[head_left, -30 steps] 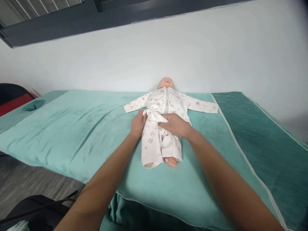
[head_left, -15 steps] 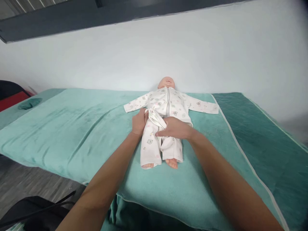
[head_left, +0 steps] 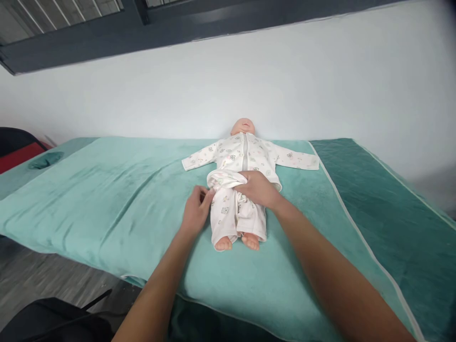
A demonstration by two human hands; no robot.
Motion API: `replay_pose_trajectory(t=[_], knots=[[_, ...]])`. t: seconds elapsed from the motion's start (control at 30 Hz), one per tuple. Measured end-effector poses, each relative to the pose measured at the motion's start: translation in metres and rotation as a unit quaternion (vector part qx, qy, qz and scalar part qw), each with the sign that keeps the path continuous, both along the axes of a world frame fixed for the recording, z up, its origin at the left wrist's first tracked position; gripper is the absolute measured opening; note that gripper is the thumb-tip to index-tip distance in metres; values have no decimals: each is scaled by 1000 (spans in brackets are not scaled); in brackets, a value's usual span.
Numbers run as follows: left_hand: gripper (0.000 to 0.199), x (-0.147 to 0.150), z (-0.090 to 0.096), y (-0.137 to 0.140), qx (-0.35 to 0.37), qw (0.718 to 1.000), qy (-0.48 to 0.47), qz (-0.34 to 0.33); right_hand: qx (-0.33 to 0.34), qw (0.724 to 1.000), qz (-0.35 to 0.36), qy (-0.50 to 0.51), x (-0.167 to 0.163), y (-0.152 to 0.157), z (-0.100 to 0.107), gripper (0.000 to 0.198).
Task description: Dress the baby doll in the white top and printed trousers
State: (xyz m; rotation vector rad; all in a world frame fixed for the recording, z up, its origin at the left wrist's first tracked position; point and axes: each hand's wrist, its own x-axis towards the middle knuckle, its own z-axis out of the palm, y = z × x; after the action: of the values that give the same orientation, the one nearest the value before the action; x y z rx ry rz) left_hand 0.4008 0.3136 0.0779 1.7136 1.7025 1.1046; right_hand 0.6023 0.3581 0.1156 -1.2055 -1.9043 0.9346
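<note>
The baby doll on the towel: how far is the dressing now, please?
The baby doll already wears the buttoned top, and both feet poke out of the trousers. The right hand grips the bunched waistband; the left hand pinches its side. Left: the waistband looks bunched, not smoothed.

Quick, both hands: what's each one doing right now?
Left hand: pinching the side of the doll's trousers at the hip.
Right hand: closed on the bunched waistband over the doll's belly.
</note>
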Motion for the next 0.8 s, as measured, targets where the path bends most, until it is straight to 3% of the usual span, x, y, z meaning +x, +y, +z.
replay_pose_trajectory(t=[0.13,0.27,0.43,0.53,0.67,0.73,0.8], knots=[[41,-2,0,-19,-36,995,47,-82,8,1000,-4,-14,0,1,0,11],[38,0,-1,-16,-22,997,59,-54,20,999,-2,-35,0,-3,4,14],[32,-3,-4,9,1,997,81,3,13,998,29,-58,5,-7,9,10],[22,-7,-3,31,22,999,-38,17,4,995,76,-61,12,-8,13,16],[18,-3,13,61,61,972,-228,-8,-9,995,103,11,20,-12,21,30],[18,4,27,73,52,969,-236,-45,-13,993,77,86,21,-14,23,29],[18,11,42,80,30,978,-178,-105,5,990,10,137,23,-12,22,26]])
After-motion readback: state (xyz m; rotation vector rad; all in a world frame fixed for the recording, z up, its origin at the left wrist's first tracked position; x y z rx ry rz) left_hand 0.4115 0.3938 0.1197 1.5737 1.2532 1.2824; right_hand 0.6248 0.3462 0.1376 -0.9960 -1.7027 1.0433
